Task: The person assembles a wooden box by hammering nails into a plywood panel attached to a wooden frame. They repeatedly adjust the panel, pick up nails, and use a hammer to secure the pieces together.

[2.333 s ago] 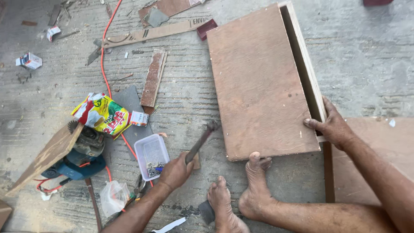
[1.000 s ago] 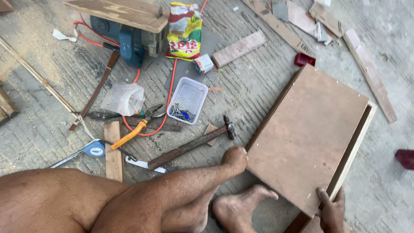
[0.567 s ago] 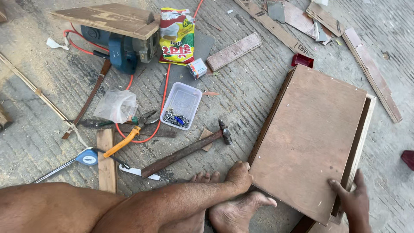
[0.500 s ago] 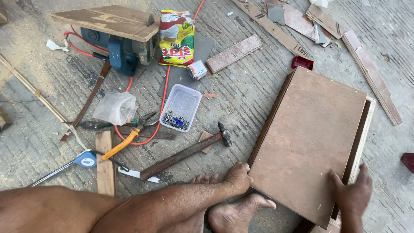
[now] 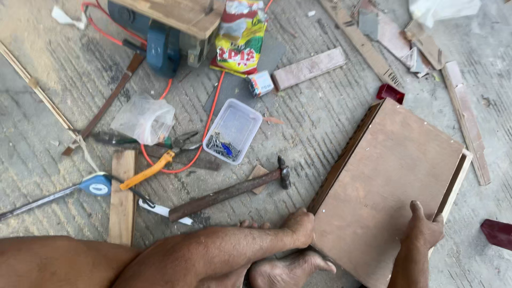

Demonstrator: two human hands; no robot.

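Observation:
A brown wooden panel (image 5: 389, 176) with a raised frame on its edges lies flat on the concrete floor. My left hand (image 5: 300, 226) is curled on its near left corner. My right hand (image 5: 425, 230) lies on the panel's near right side, fingers over the frame edge. A hammer (image 5: 229, 193) with a wooden handle lies on the floor just left of my left hand, apart from it. My bare foot (image 5: 290, 268) rests below the panel's corner.
A clear plastic tub (image 5: 250, 114) of nails stands beyond the hammer. Orange-handled pliers (image 5: 146, 170), a blue tape measure (image 5: 96, 185), a plastic bag (image 5: 144, 118), a blue power tool (image 5: 160, 40), a snack packet (image 5: 240, 34) and wood offcuts (image 5: 309, 68) are scattered around.
My left hand has let go of the hammer, which now lies on the floor, and moved to the panel's corner. My right hand shifted along the panel's right edge.

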